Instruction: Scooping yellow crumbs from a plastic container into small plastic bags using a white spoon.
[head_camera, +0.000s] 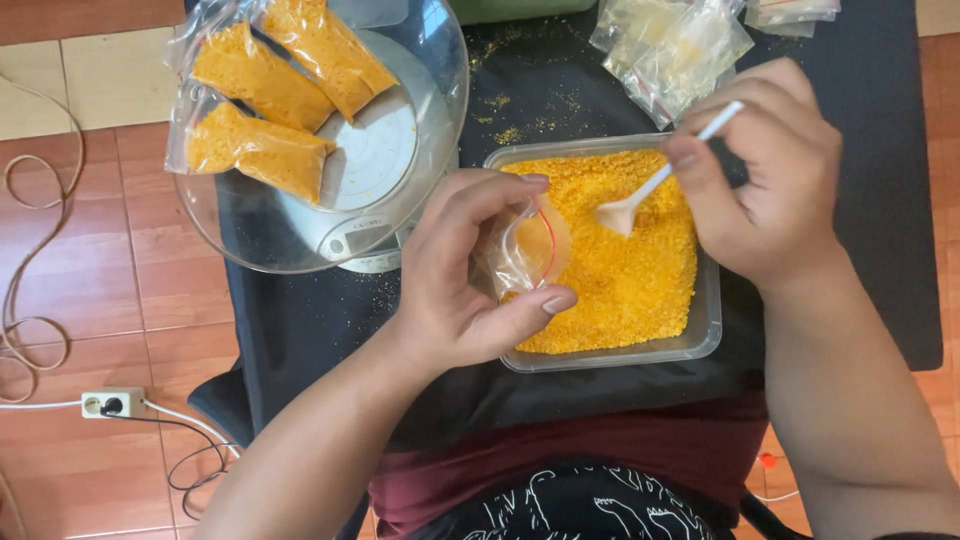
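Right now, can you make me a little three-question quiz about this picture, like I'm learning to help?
1. True or false: the right hand holds a white plastic spoon.
2. How many filled bags of orange crumbs lie in the clear bowl on the kitchen scale?
3. What does the left hand hold open over the clear container: A) a lid, B) a small zip bag, C) a cup?

Key: 1 true; 2 three; 3 B.

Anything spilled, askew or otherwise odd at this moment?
Yes: orange crumbs lie scattered on the black cloth between the clear bowl and the crumb-filled container. Otherwise tidy: the left hand holds a small bag open; the right hand holds a white spoon.
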